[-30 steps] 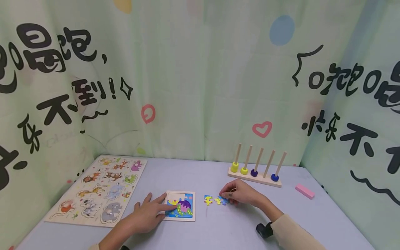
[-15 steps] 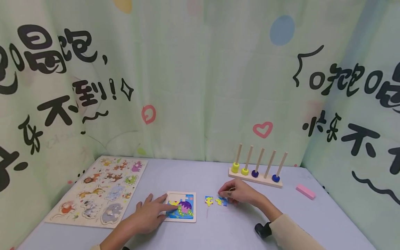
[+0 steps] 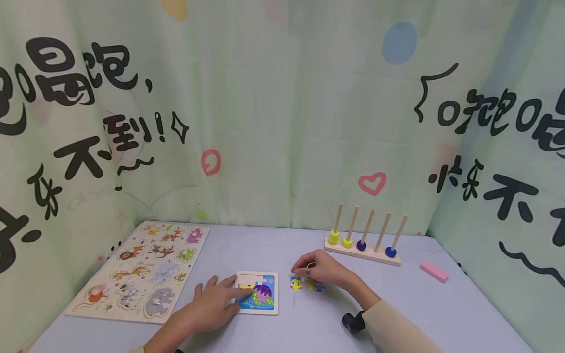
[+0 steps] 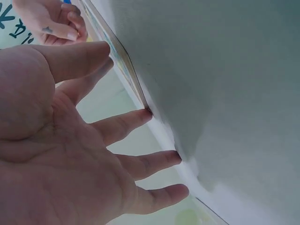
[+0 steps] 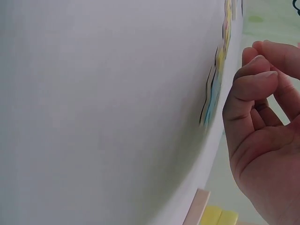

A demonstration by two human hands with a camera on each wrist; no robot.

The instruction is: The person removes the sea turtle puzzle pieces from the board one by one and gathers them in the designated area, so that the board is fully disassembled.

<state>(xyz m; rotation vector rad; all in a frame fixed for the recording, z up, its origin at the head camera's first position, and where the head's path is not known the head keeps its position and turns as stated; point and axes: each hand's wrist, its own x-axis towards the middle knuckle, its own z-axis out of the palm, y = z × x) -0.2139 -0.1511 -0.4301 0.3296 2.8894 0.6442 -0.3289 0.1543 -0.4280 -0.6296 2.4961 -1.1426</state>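
Observation:
My left hand [image 3: 214,303] lies with fingers spread at the left side of a small square wooden jigsaw puzzle [image 3: 265,308], its index fingertip on the picture. Inside the frame, blue, purple and green sea-scene pieces show, with a pale bare patch along the top. In the left wrist view, the fingers of the left hand [image 4: 89,136] stretch out straight at the board's edge. Just right of the puzzle lie a yellow-and-blue puzzle piece [image 3: 296,284] and further pieces [image 3: 314,287]. Over them hovers my right hand [image 3: 324,268], fingers loosely curled, nothing visible between them.
A large wooden animal puzzle board [image 3: 150,274] lies at the left. Toward the back right stands a bead stacker [image 3: 366,252] with upright pegs and a few yellow and blue beads. A pink block [image 3: 434,271] lies at the right. Printed curtains enclose the table.
My right hand has shifted left from the blue pieces and risen slightly, toward the yellow piece. The pieces stay on the table. My left hand keeps its place on the puzzle.

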